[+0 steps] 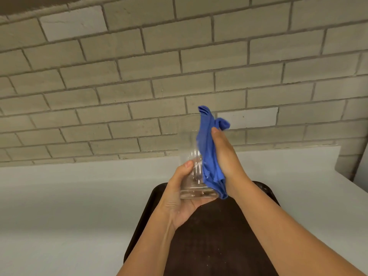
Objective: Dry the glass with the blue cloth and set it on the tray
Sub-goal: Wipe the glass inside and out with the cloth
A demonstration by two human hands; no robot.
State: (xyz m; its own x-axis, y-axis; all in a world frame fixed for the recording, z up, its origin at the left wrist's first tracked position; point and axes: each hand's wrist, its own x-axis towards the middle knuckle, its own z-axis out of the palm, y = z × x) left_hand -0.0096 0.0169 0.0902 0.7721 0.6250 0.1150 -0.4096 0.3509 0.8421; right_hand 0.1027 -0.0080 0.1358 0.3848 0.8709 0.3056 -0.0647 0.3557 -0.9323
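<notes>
Nearest, lower centre of the frame: my two forearms come up over the dark brown tray [215, 232], which lies flat on the white counter [69, 206].

Left hand [179, 198] is wrapped round the base of the glass [194, 168], palm under it and thumb up the near side. Right hand [225, 156] is clenched on the blue cloth [209, 156], pressing it flat against the glass's right side.

The glass is held in the air above the far end of the tray, centre frame, and is not on it yet. It is clear, tall and straight-walled, with a thick base. Its mouth points up and away, and the rim is hard to make out against the wall.

Handling, as I judge it: rigid, fragile and probably slick if wet, with most of the weight in the base. The best hold is low, round the base and lower wall, as the left hand has it now. I'd keep squeeze off the thin rim.

The cloth is soft, limp and bunched. One end sticks up past the fingertips and the other hangs below the wrist.

Farthest, upper frame: a grey-beige brick wall [139, 66].

I'd say the drying is mid-way, outer wall only.
</notes>
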